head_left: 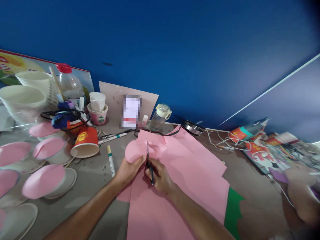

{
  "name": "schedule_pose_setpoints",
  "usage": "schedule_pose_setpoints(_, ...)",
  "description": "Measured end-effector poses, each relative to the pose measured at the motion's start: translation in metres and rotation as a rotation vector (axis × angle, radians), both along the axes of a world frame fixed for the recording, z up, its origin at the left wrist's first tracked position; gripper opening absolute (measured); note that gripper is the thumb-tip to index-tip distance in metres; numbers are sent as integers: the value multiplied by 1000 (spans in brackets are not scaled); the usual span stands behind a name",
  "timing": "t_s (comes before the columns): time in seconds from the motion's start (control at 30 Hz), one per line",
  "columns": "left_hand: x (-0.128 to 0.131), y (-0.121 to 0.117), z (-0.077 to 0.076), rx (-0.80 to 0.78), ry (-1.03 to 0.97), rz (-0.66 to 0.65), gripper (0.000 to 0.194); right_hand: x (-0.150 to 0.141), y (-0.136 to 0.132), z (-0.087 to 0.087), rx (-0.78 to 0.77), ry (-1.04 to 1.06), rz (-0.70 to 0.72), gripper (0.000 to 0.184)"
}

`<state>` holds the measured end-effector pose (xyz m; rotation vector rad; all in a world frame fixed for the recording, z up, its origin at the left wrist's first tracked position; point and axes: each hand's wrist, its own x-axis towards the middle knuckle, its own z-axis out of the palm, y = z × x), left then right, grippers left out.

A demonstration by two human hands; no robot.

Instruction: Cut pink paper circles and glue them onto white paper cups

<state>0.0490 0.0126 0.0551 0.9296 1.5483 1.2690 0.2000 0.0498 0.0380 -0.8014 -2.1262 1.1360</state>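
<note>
Hands (161, 175) on pink paper (134, 151) and forward-pointing scissors (148, 160), long axis nearly fore-and-aft

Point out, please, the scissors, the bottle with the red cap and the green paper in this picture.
Scissors (147, 150), head view: on the blade.
Bottle with the red cap (71, 85), head view: on its clear body.
Green paper (232, 208), head view: on the middle of the exposed part.

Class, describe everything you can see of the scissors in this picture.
The scissors have dark handles and slim, metallic-looking blades. The right hand grips them by the handles above larger pink sheets, blades pointing forward, at the pink paper that the left hand holds. How wide they open is unclear.
</note>
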Motion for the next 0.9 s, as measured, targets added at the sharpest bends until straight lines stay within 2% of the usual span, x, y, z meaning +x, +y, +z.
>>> schedule_pose_setpoints(0.3, -1, 0, 2, -33, 9, -26, 41, 0, -1, 2, -75, 10, 8, 20)
schedule_pose_setpoints(0.7, -3, 1, -6, -1, 23, -2, 34, 1, 0, 2, -113, 3, 30, 20)
schedule_pose_setpoints(0.9, -3, 1, -2, -2, 12, -10, 34, 2, 1, 2, -140, 8, 34, 21)
